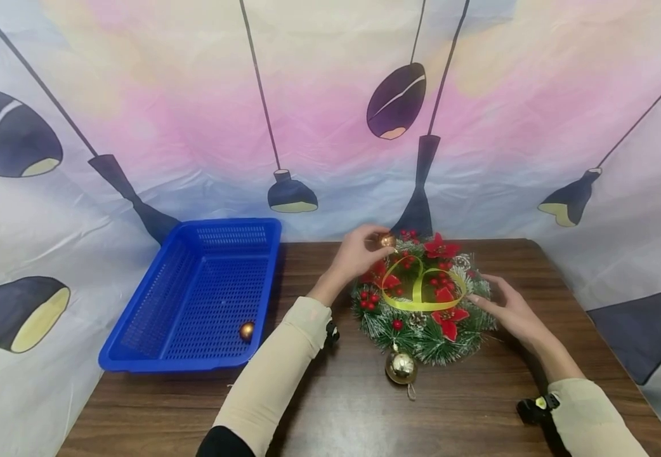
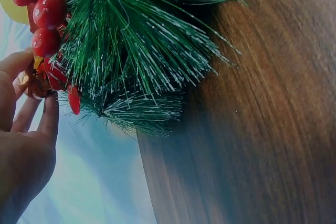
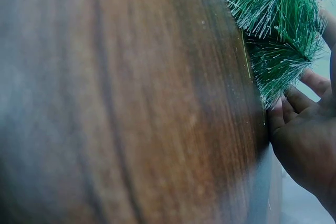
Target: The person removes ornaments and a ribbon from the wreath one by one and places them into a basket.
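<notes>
A green Christmas wreath point(image 1: 433, 349) with frosted needles, red poinsettias, red berries and a yellow ribbon point(image 1: 418, 304) lies on the wooden table. At its far left edge my left hand point(image 1: 359, 254) pinches a shiny copper-gold bauble point(image 1: 387, 240) between thumb and fingers; the left wrist view shows this bauble point(image 2: 35, 85) partly hidden by the fingers and berries. My right hand point(image 1: 513, 311) holds the wreath's right side, thumb over the greenery and fingers against the outer needles point(image 3: 278, 72). A larger gold bauble point(image 1: 401, 368) hangs at the wreath's near edge, resting on the table.
Left of the wreath stands a blue perforated plastic basket point(image 1: 136, 364), with one small copper-gold bauble point(image 1: 247, 331) in its near right corner. Behind the table point(image 1: 353, 412) hangs a cloth backdrop point(image 1: 330, 114) printed with lamps.
</notes>
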Tool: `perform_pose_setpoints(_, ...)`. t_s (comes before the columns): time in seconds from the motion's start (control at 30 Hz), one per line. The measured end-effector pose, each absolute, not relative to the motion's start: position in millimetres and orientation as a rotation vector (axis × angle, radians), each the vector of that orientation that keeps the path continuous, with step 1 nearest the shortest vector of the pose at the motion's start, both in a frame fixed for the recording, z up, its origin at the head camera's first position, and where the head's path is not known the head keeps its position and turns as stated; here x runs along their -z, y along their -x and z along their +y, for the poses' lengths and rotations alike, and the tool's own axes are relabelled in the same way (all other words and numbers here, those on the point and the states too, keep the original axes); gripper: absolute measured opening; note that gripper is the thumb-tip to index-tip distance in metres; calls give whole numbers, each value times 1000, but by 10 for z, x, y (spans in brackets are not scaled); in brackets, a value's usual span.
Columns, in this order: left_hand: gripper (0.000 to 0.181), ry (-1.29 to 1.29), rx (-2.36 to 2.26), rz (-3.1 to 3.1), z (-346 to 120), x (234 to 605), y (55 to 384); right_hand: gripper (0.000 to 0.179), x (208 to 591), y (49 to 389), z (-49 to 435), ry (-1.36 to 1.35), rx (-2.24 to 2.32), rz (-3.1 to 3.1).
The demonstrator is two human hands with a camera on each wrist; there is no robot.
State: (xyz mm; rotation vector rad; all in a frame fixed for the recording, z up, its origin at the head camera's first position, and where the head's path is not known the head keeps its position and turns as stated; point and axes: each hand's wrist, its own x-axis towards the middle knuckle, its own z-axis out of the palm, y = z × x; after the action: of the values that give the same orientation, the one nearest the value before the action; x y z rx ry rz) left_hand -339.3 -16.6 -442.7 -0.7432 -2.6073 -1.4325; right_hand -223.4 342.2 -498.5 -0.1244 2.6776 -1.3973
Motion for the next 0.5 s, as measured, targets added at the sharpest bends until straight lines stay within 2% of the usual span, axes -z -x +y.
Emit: perform_pose_setpoints(0.5, 50, 821, 1352, -2705, -97, 4450, 3365, 87, 4984, 2241, 3416, 124, 1385, 2689)
